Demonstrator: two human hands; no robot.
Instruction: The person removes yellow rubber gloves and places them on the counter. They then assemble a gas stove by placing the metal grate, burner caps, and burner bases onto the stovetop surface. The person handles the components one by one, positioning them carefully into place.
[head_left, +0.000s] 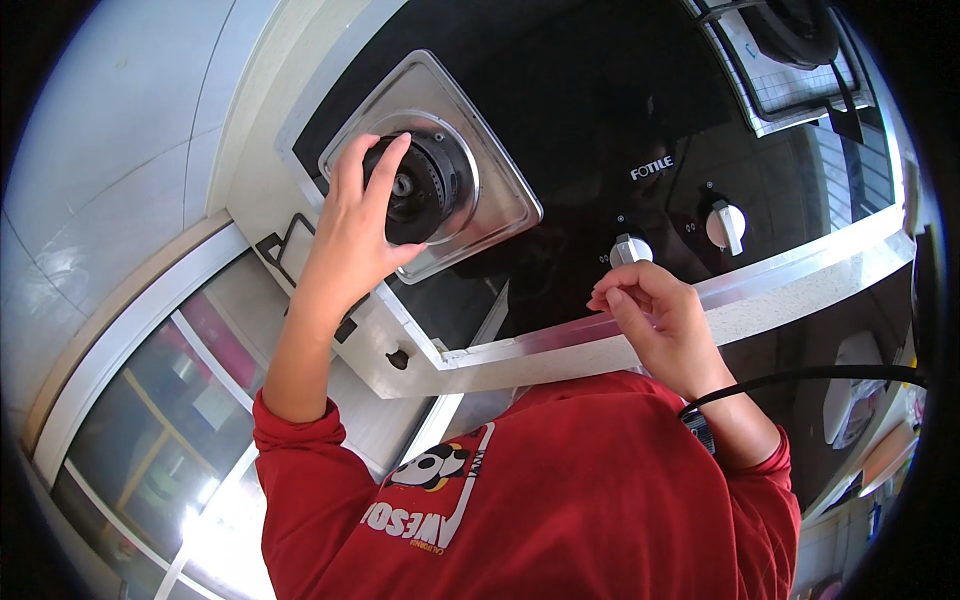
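My left hand (352, 228) grips a round black burner head (418, 200) from above, fingers over its far side and thumb at its near edge. The burner head sits over the round opening of a square stainless steel drip tray (492, 208) on the black glass cooktop (560, 120). Just in front of a white and silver control knob (628, 248), my right hand (662, 325) is closed, thumb against curled fingers. Whatever it may hold is hidden. A second knob (726, 226) stands to the right.
A black pan support (285, 250) lies on the pale counter left of the cooktop. At the far right, another drip tray (790, 95) carries a pan support and a dark round object (792, 32). A black cable (820, 372) crosses near my right wrist. A glazed sliding door (150, 420) stands at left.
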